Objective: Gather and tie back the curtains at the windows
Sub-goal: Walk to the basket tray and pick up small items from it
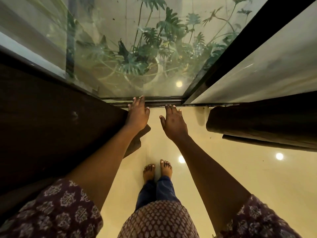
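A dark brown curtain (56,121) hangs along the left side of a floor-to-ceiling window (130,48). A second dark curtain (260,121) is bunched at the right. My left hand (138,113) reaches forward beside the inner edge of the left curtain, fingers straight, holding nothing; whether it touches the cloth I cannot tell. My right hand (173,120) is stretched out in the gap between the two curtains, fingers spread and empty. Both hands hover above the window's bottom track (163,101).
A dark vertical window frame (228,54) divides the glass at the right. Leafy potted plants (145,54) stand outside the glass. My bare feet (158,170) stand on a glossy cream tiled floor (214,160) reflecting ceiling lights.
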